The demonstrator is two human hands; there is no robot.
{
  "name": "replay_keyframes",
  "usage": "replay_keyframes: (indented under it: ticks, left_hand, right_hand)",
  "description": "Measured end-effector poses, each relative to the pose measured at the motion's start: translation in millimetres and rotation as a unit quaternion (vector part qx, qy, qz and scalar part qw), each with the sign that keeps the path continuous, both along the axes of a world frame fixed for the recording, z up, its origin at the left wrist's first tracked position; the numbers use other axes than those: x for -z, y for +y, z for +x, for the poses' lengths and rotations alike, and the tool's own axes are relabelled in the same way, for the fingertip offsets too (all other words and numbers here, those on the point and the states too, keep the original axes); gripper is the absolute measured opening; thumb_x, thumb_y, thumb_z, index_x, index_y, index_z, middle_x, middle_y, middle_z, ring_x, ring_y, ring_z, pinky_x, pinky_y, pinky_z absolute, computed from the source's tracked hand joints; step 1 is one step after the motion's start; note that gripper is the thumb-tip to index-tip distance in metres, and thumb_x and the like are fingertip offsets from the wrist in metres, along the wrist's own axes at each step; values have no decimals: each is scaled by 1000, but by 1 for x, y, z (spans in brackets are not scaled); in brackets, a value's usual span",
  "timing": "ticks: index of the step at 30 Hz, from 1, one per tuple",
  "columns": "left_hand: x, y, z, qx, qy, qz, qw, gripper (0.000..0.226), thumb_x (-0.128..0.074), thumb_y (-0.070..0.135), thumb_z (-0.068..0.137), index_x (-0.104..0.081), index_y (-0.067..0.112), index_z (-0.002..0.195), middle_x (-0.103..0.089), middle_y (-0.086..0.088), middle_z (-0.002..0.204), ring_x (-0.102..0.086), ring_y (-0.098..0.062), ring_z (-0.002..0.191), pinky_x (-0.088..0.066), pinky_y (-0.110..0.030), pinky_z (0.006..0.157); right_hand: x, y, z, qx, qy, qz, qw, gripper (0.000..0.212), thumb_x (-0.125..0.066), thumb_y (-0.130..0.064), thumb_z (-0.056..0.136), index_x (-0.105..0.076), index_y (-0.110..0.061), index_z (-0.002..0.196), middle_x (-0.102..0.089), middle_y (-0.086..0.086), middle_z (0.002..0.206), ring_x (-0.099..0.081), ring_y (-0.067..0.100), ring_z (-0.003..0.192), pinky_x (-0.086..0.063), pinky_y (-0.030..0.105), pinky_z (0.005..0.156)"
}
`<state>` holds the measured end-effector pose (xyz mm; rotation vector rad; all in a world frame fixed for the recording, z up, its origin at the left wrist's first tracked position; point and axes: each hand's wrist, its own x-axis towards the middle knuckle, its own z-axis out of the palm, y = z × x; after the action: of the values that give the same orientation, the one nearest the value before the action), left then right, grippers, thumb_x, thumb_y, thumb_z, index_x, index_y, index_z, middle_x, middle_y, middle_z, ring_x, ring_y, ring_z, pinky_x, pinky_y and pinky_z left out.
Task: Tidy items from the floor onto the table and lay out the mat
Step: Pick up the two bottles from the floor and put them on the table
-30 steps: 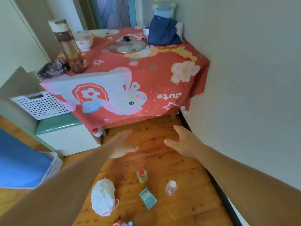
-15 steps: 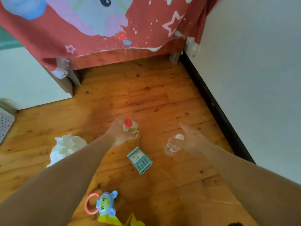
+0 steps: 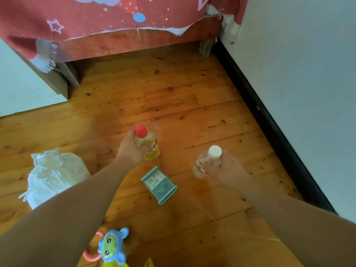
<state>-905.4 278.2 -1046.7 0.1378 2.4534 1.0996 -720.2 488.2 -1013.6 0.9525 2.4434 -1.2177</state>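
The tidying is barely under way, by my reckoning. The left hand has its fingers wrapped round a red-capped bottle with a yellow label, which stands upright. The right hand has its fingers closed on a clear bottle with a white cap, which tilts towards the middle. Both bottles are low over the wooden floor, and I cannot tell whether either has left the boards yet. Nothing in sight has reached the surface, of which only the front rail and the hanging red tablecloth show. Plenty remains down here: a teal mesh pen holder lies on its side between the two arms, a crumpled white bag sits to the left, and a blue monkey rattle with a pink ring lies near the person's feet. A yellow scrap pokes in at the bottom edge, too cut off to name. No mat that I can recognise is in view, so that half looks untouched.
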Motion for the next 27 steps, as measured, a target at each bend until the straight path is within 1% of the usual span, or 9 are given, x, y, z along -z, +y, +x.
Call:
replay_keyframes:
  ticks: [4, 7, 9, 13, 17, 22, 24, 26, 27]
  left_hand:
    - [-15, -1, -1, 1, 12, 21, 1000, 56, -72, 18, 79, -44, 25, 128, -56, 6, 105, -54, -16, 95, -41, -30, 74]
    - [-55, -6, -1, 11, 7, 27, 1000, 56, -72, 20, 79, -44, 24, 127, -58, 6, 107, -55, -16, 97, -41, -29, 75]
    - [-84, -7, -3, 17, 11, 30, 999, 56, -72, 19, 78, -45, 26, 126, -59, 6, 108, -56, -16, 99, -41, -30, 80]
    - [-189, -11, -3, 21, 16, 33, 999, 59, -73, 17, 77, -45, 26, 129, -58, 7, 107, -54, -16, 99, -43, -33, 84]
    - [-322, -16, -9, 38, 14, 45, 998, 60, -75, 13, 76, -46, 23, 127, -56, 6, 105, -54, -19, 102, -46, -37, 91]
    - [-484, -22, -24, 94, 6, 73, 993, 56, -79, 14, 69, -49, 32, 112, -61, 1, 107, -57, -25, 108, -46, -49, 98]
    - [-550, -26, -28, 104, 10, 77, 992, 57, -80, 17, 63, -50, 37, 107, -60, -1, 108, -56, -29, 111, -45, -52, 100]
    - [-601, -26, -32, 114, 16, 93, 989, 62, -79, 21, 58, -52, 38, 111, -60, -2, 111, -55, -29, 112, -44, -50, 102]
    - [-630, -25, -30, 129, 28, 94, 987, 63, -79, 18, 63, -51, 31, 117, -59, -1, 112, -55, -25, 110, -43, -44, 102]
  right_hand:
    - [-11, 0, -5, -21, 1, 23, 1000, 49, -64, -43, 84, -45, -21, 123, -58, -5, 107, -57, 16, 97, -48, 30, 80]
    - [-46, -2, -7, -4, 15, 12, 1000, 53, -65, -51, 79, -47, -27, 122, -60, -7, 108, -59, 17, 100, -51, 39, 85]
    - [-76, -4, -9, 11, 14, 11, 1000, 51, -67, -43, 81, -46, -26, 124, -58, -5, 110, -55, 18, 101, -49, 40, 88]
    - [-174, -10, -17, 6, 14, 27, 1000, 51, -67, -42, 80, -45, -26, 123, -57, -6, 111, -55, 17, 104, -49, 40, 88]
    - [-301, -14, -30, -6, 42, 29, 999, 48, -67, -40, 81, -45, -30, 123, -57, -8, 111, -57, 15, 104, -50, 36, 88]
    - [-460, -21, -49, -14, 64, 43, 997, 59, -64, -42, 85, -37, -27, 135, -52, -5, 125, -53, 20, 119, -43, 34, 101]
    - [-525, -22, -55, -35, 80, 43, 995, 60, -64, -37, 87, -36, -22, 138, -54, 1, 130, -53, 22, 118, -43, 34, 98]
    - [-577, -22, -61, -50, 99, 46, 993, 57, -64, -35, 86, -40, -20, 135, -58, 2, 122, -57, 23, 111, -47, 32, 93]
    - [-601, -23, -63, -52, 109, 49, 991, 54, -64, -36, 86, -41, -22, 133, -58, -1, 117, -58, 21, 109, -48, 33, 93]
